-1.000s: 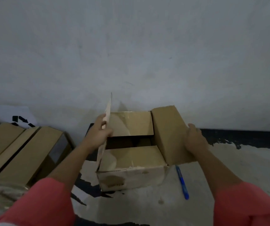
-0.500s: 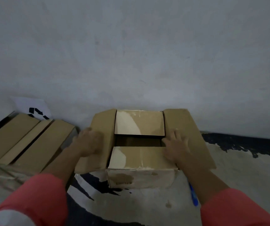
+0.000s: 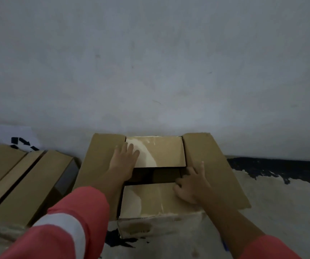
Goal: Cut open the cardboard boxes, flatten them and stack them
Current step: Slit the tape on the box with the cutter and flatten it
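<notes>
Head view: left hand (image 3: 125,158) flat on far box flap (image 3: 161,150); right hand (image 3: 191,186) spread on near flap (image 3: 150,199).

It looks like a bare storage or utility room: a plain grey-white plaster wall (image 3: 150,62) meets a rough pale concrete floor (image 3: 281,202) with patchy, worn black paint (image 3: 281,163) along the wall's foot. An opened brown cardboard box (image 3: 150,199) and a second brown cardboard box (image 3: 19,176) to its left sit directly on that floor. A white sheet printed with black recycling arrows (image 3: 22,135) shows just behind the second one.
</notes>
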`<state>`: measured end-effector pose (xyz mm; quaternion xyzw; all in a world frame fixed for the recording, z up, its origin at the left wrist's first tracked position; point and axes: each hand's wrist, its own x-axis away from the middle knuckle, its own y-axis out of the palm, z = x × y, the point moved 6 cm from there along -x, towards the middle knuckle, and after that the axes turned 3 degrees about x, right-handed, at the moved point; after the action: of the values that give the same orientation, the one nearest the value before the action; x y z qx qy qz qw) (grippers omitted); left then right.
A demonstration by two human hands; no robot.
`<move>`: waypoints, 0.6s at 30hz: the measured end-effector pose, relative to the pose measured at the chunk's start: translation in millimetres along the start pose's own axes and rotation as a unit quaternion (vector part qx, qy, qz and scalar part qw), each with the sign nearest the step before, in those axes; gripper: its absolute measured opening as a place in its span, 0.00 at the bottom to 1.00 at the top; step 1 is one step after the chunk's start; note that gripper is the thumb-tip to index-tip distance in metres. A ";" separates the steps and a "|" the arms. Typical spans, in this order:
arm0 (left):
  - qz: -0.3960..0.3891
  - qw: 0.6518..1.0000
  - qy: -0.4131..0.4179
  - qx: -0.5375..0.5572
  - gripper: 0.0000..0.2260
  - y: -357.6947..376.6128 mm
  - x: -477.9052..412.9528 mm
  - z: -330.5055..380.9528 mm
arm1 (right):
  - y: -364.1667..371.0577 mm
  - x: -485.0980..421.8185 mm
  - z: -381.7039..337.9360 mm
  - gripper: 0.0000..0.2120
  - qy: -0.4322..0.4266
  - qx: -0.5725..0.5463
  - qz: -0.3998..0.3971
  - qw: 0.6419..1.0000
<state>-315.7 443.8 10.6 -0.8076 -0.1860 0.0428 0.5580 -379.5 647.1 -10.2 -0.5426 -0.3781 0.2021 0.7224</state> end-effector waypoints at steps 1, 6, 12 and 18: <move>-0.014 1.000 -0.012 -0.001 0.37 6.3 -4.3 -0.7 | -3.9 0.2 2.2 0.26 0.016 -0.044 0.001 0.999; -0.026 0.998 -0.062 0.012 0.40 8.8 -18.6 -6.5 | -31.7 9.6 23.1 0.36 0.090 -0.295 0.081 0.948; 0.065 0.997 0.037 -0.004 0.36 -4.4 -36.1 -14.6 | -65.8 36.9 34.0 0.15 0.137 -0.504 -0.008 0.852; 0.133 0.984 0.088 0.079 0.29 -11.1 -26.3 -16.4 | -56.5 73.1 36.0 0.28 0.064 -0.412 -0.190 0.889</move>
<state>-338.4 423.6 23.3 -0.7791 -0.0232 0.0601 0.6236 -367.5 702.6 71.2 -0.7211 -0.4762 -0.1476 0.4811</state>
